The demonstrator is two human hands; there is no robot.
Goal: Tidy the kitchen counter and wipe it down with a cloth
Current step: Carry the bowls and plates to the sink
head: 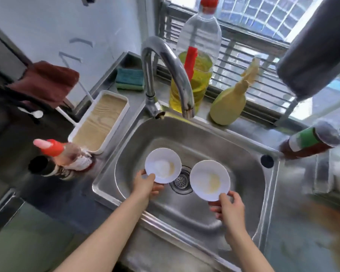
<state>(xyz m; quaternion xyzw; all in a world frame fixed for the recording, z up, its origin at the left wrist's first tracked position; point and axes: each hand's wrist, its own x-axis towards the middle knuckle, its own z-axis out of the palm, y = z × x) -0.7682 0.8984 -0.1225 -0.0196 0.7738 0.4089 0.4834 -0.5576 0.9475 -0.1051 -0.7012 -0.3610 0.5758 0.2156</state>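
Two small white dishes with yellowish residue hang over the steel sink (249,154). My left hand (146,184) pinches the near rim of the left dish (163,165), thumb on top. My right hand (229,208) pinches the near rim of the right dish (209,180) the same way. Both dishes sit just above the drain strainer (181,182). A green scrub sponge (130,79) lies at the back left of the sink ledge. A brown cloth (45,82) hangs at the left.
The curved faucet (170,75) arches over the sink's back. Behind it stand an oil bottle (196,61) and a yellow spray bottle (231,103). A wood-lined white tray (100,122) and red-capped bottles (67,156) are left of the sink; a sauce bottle (312,142) is right.
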